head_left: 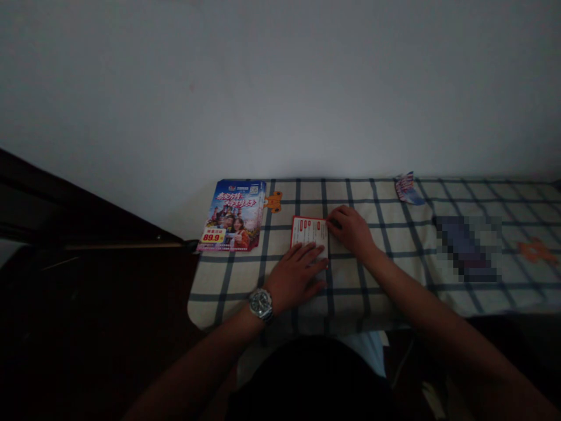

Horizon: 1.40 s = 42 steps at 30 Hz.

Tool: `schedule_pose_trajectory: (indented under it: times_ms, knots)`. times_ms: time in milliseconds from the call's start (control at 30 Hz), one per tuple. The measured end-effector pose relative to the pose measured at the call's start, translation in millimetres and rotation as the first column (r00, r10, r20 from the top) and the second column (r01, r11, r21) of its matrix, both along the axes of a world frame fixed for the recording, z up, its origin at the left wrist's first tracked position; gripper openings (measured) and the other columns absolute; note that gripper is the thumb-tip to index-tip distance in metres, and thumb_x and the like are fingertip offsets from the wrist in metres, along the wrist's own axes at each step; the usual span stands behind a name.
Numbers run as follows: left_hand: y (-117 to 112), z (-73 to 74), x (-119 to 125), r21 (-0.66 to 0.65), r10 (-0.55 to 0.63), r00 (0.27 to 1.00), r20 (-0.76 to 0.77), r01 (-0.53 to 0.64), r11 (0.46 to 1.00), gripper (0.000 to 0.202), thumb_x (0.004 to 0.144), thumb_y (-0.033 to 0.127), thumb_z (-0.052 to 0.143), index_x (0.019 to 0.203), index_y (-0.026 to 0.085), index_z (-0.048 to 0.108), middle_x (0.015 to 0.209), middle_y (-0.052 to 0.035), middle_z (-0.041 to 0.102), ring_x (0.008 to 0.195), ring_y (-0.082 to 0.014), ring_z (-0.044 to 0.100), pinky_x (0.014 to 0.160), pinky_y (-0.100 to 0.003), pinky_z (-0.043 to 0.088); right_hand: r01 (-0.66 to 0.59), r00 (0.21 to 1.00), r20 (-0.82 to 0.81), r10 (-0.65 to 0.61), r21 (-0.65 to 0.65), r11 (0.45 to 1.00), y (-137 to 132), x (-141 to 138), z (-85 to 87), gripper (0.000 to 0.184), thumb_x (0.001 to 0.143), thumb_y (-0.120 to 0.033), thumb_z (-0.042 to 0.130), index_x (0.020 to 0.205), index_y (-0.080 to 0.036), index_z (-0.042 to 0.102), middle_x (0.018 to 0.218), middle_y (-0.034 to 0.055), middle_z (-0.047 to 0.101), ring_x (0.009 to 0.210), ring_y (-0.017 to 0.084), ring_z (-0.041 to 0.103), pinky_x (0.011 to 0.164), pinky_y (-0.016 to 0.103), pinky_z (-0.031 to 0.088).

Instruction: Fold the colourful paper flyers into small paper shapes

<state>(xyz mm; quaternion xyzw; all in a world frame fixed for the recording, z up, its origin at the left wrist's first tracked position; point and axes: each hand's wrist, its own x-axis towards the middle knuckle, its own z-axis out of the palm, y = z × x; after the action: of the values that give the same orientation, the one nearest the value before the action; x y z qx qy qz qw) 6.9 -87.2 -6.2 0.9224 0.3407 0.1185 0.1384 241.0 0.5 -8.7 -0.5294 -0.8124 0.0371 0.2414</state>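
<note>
Both hands work a small red-edged leaflet [309,234] lying on the checked cloth [385,275] near the table's middle: the left hand [298,275] lies flat, fingers spread, pressing its near edge, and the right hand [350,230] rests curled at its right edge, seemingly pinching it. This looks like folding or creasing the sheet, so the next move calls for holding it steady while running the crease. A bigger flyer [234,215] lies well to the left.
</note>
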Motion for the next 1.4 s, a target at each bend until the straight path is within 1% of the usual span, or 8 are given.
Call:
schedule_pose_trajectory:
  times_ms: [200, 367, 500, 600, 867, 1067, 1233, 1400]
  knots:
    - [-0.2, -0.4, -0.2, 0.006, 0.003, 1.000, -0.008, -0.003, 1.000, 0.046, 0.101, 0.042, 0.053, 0.144, 0.027, 0.051, 0.162, -0.0043, 0.039, 0.153, -0.0256, 0.030, 0.128, -0.050, 0.022, 0.060, 0.998, -0.003, -0.060, -0.001, 0.998, 10.8, -1.3, 0.7, 0.009, 0.095, -0.023, 0.061, 0.091, -0.022, 0.069, 0.096, 0.0076, 0.068, 0.088, 0.024, 0.065, 0.076, 0.036, 0.051]
    - [0.2, -1.5, 0.2, 0.016, 0.002, 1.000, -0.005, -0.002, 1.000, 0.045, 0.100, 0.038, 0.053, 0.144, 0.027, 0.051, 0.162, -0.0047, 0.039, 0.152, -0.0257, 0.031, 0.127, -0.051, 0.023, 0.055, 0.998, -0.040, -0.055, -0.006, 0.998, 9.2, 1.3, 2.9, 0.010, 0.096, -0.023, 0.060, 0.092, -0.021, 0.070, 0.095, 0.0072, 0.067, 0.086, 0.023, 0.065, 0.075, 0.035, 0.051]
    - [0.9, -2.2, -0.3, 0.015, -0.004, 1.000, 0.009, 0.003, 1.000, 0.046, 0.099, 0.037, 0.055, 0.144, 0.027, 0.051, 0.162, -0.0045, 0.040, 0.152, -0.0260, 0.031, 0.127, -0.052, 0.024, 0.031, 0.995, -0.096, -0.033, -0.024, 0.999, -0.2, 4.8, 5.7, 0.009, 0.096, -0.024, 0.061, 0.094, -0.022, 0.069, 0.096, 0.0065, 0.067, 0.085, 0.022, 0.065, 0.075, 0.035, 0.052]
    - [1.4, -1.6, -0.9, 0.017, -0.005, 1.000, 0.010, 0.005, 1.000, 0.045, 0.101, 0.037, 0.052, 0.145, 0.027, 0.051, 0.162, -0.0040, 0.039, 0.152, -0.0253, 0.031, 0.127, -0.051, 0.024, -0.024, 0.993, -0.118, 0.019, -0.045, 0.999, -12.7, 6.5, 5.7, 0.006, 0.095, -0.024, 0.063, 0.095, -0.023, 0.069, 0.098, 0.0062, 0.067, 0.091, 0.024, 0.066, 0.080, 0.037, 0.054]
    - [3.0, -0.8, 0.1, 0.025, 0.001, 1.000, -0.001, -0.001, 1.000, 0.043, 0.102, 0.033, 0.049, 0.145, 0.026, 0.050, 0.162, -0.0046, 0.040, 0.151, -0.0239, 0.034, 0.127, -0.049, 0.023, -0.133, 0.981, -0.148, 0.123, -0.063, 0.989, -43.6, 4.2, -2.4, 0.009, 0.094, -0.023, 0.066, 0.101, -0.024, 0.071, 0.108, 0.0073, 0.070, 0.100, 0.025, 0.065, 0.088, 0.041, 0.054]
    - [5.1, 0.2, -2.0, 0.019, 0.008, 1.000, 0.017, -0.008, 1.000, 0.037, 0.101, 0.029, 0.050, 0.137, 0.021, 0.056, 0.160, -0.0069, 0.042, 0.148, -0.0241, 0.037, 0.126, -0.046, 0.027, -0.143, 0.977, -0.164, 0.136, -0.031, 0.989, -47.2, 2.6, -10.0, 0.005, 0.091, -0.023, 0.070, 0.096, -0.023, 0.072, 0.110, 0.0073, 0.072, 0.104, 0.026, 0.066, 0.093, 0.044, 0.053]
    - [5.7, 2.8, -5.6, 0.046, 0.069, 0.997, 0.027, -0.070, 0.997, 0.036, 0.099, 0.031, 0.055, 0.135, 0.027, 0.059, 0.157, -0.0075, 0.043, 0.147, -0.0284, 0.038, 0.126, -0.053, 0.024, -0.147, 0.977, -0.163, 0.141, -0.026, 0.989, -47.5, 3.0, -10.8, 0.005, 0.091, -0.023, 0.071, 0.096, -0.022, 0.072, 0.109, 0.0074, 0.072, 0.102, 0.026, 0.067, 0.092, 0.044, 0.054]
    - [6.6, 3.0, -8.4, 0.031, 0.045, 0.998, 0.039, -0.046, 0.998, 0.038, 0.099, 0.030, 0.055, 0.137, 0.028, 0.058, 0.158, -0.0060, 0.042, 0.148, -0.0265, 0.037, 0.128, -0.052, 0.022, -0.160, 0.972, -0.178, 0.151, -0.034, 0.987, -55.0, 4.4, -10.9, 0.011, 0.090, -0.023, 0.073, 0.101, -0.023, 0.073, 0.116, 0.0083, 0.072, 0.107, 0.027, 0.067, 0.095, 0.047, 0.055]
